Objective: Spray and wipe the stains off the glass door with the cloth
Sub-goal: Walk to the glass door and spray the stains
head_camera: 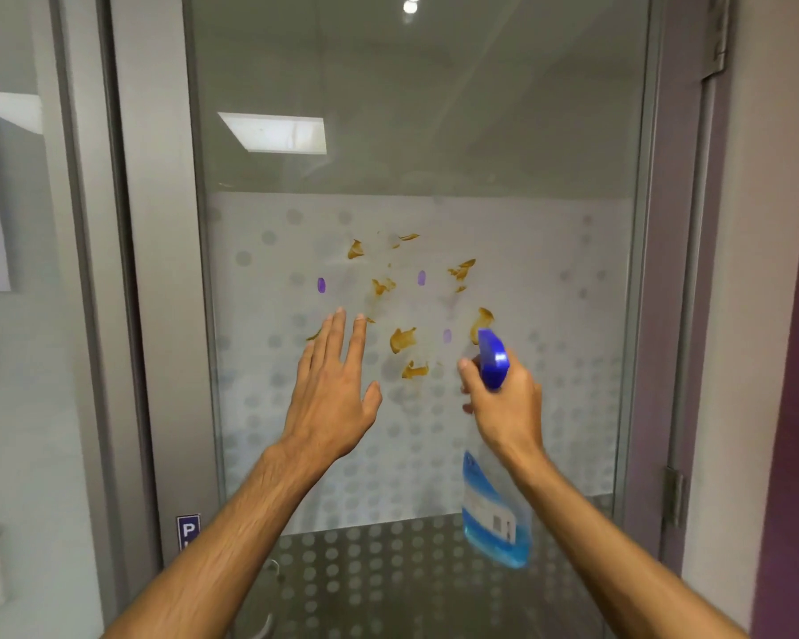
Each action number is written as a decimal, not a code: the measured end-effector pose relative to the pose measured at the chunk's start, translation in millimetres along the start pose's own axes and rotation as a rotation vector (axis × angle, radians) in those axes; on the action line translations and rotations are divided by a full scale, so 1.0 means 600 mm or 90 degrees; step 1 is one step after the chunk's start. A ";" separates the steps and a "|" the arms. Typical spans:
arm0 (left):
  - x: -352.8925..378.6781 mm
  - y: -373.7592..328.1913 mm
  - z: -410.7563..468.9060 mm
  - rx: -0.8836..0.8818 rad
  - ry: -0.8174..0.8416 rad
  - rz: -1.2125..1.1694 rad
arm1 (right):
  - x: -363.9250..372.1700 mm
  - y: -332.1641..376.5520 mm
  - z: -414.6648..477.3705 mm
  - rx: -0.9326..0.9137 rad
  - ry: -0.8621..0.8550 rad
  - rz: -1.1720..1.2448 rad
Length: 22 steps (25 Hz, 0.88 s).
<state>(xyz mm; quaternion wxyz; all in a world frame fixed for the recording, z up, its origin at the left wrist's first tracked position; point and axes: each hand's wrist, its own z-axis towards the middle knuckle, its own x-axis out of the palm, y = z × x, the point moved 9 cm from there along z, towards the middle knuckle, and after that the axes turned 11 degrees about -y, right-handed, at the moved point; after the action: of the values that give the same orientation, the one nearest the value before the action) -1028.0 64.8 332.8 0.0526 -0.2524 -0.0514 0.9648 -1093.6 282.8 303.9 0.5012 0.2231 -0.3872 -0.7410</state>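
The glass door [416, 131] fills the middle of the view, with a frosted dotted band across its centre. Several brown-orange stains [402, 339] are smeared over that band, between and above my hands. My right hand [503, 403] grips a spray bottle [494, 514] with a blue trigger head, blue liquid and a white label; its nozzle points at the glass near the right-hand stains. My left hand [333, 389] is held up flat with fingers spread, close to the glass left of the stains, holding nothing. No cloth is in view.
A grey metal frame [158, 315] runs down the door's left side, with a small blue sign [188, 530] low on it. Hinges [674, 495] sit on the right frame beside a purple wall [794, 408]. A door handle [268, 624] shows at the bottom.
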 end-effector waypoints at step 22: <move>0.012 -0.122 -0.060 -0.048 0.037 0.093 | -0.054 -0.095 -0.006 -0.002 0.145 0.045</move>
<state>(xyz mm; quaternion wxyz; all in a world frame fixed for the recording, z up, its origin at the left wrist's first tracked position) -1011.2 141.1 307.0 -0.0263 -0.2849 -0.0678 0.9558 -1110.8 322.3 254.7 0.5680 0.2913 -0.3344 -0.6933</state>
